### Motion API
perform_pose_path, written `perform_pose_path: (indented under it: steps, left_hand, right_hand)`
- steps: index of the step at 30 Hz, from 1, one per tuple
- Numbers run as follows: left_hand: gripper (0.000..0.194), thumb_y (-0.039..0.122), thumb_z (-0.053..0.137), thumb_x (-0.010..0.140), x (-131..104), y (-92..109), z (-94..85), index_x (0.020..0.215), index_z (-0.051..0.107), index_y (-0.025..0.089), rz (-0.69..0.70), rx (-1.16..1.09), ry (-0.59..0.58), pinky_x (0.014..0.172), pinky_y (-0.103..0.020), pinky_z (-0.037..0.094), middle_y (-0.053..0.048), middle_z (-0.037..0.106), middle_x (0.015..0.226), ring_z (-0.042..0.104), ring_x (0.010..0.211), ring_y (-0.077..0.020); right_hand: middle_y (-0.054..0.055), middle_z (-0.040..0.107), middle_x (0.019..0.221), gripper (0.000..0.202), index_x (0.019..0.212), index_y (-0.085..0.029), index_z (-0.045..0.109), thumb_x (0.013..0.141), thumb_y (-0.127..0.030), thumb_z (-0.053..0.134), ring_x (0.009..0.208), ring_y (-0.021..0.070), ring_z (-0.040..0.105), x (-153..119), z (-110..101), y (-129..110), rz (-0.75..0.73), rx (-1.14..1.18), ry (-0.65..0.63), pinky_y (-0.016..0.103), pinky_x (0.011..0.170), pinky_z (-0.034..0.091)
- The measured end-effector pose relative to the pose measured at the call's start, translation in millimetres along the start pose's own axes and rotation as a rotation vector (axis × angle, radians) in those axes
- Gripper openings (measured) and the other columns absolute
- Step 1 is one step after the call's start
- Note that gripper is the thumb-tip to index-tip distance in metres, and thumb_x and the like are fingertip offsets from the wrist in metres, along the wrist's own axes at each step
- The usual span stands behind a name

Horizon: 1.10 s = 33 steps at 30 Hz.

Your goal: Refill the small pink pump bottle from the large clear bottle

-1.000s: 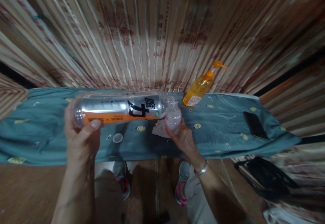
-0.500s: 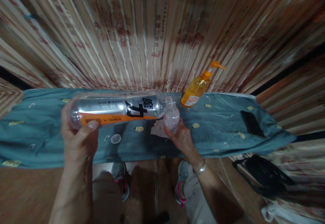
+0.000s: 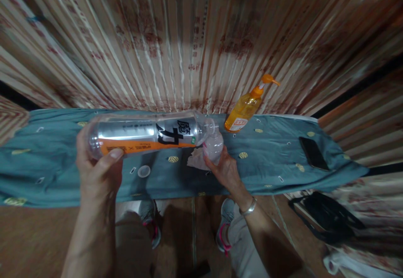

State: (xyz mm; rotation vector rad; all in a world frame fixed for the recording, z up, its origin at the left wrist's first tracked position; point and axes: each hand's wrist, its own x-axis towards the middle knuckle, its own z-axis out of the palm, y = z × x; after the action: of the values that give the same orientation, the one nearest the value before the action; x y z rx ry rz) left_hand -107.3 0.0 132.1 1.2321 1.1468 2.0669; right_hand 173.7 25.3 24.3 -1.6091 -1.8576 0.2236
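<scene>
My left hand [image 3: 100, 160] is wrapped round the base end of a large clear plastic bottle [image 3: 141, 133] with a silver and orange label. The bottle lies nearly level in the air, its neck pointing right. At that neck is the mouth of a small translucent bottle [image 3: 214, 147], which my right hand [image 3: 225, 166] grips from the right. The two mouths meet or overlap; whether liquid passes between them I cannot make out. Below the small bottle, a crumpled pale cloth or tissue [image 3: 197, 160] lies on the green patterned cloth [image 3: 267, 156].
An orange pump bottle [image 3: 244, 110] of yellow liquid stands at the back, right of the small bottle. A round translucent cap [image 3: 144, 171] lies at the front left, a black phone [image 3: 313, 153] at the right. A dark bag [image 3: 327, 219] sits low on the right. Striped curtains hang behind.
Almost nothing differs. Both hands keep their hold on the two bottles, and the view has shifted very slightly.
</scene>
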Motion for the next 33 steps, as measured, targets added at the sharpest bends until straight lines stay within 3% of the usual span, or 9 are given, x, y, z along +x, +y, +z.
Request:
perform_pose_path:
  steps: [6,16,26,33]
  left_hand:
    - [0.067,0.032,0.087,0.040,0.1,2.9,3.7,0.104,0.070,0.037,-0.006,-0.020,0.038,0.114,-0.064,0.027,-0.001,0.067,0.113,0.058,0.115,-0.0303]
    - [0.072,0.027,0.091,0.031,0.0,3.6,3.8,0.100,0.073,0.033,-0.039,-0.093,0.081,0.114,-0.070,0.018,-0.002,0.066,0.110,0.058,0.107,-0.0278]
    - [0.070,0.026,0.090,0.035,-0.7,4.5,5.0,0.101,0.072,0.034,-0.031,-0.083,0.072,0.116,-0.068,0.018,-0.001,0.066,0.108,0.059,0.107,-0.0273]
    - [0.068,0.032,0.088,0.041,-0.9,-0.1,0.3,0.105,0.069,0.034,-0.013,-0.030,0.024,0.113,-0.065,0.030,0.000,0.065,0.110,0.059,0.109,-0.0273]
  right_hand:
    - [0.019,0.073,0.091,0.064,0.134,-0.011,0.044,0.084,-0.047,0.062,0.079,0.0330,0.071,0.5,-2.6,-0.7,0.023,0.001,-0.040,0.051,0.068,0.059]
    - [0.023,0.073,0.098,0.068,0.136,-0.007,0.042,0.086,-0.049,0.061,0.085,0.0337,0.071,-1.5,3.8,3.3,-0.032,-0.038,0.026,0.050,0.070,0.059]
    - [0.022,0.073,0.097,0.063,0.130,-0.009,0.047,0.083,-0.049,0.062,0.084,0.0335,0.072,0.2,0.2,1.0,0.016,0.006,-0.005,0.051,0.071,0.060]
    - [0.022,0.073,0.100,0.063,0.131,-0.010,0.047,0.085,-0.053,0.058,0.085,0.0339,0.072,0.2,-1.6,-0.6,0.011,0.042,-0.009,0.053,0.072,0.059]
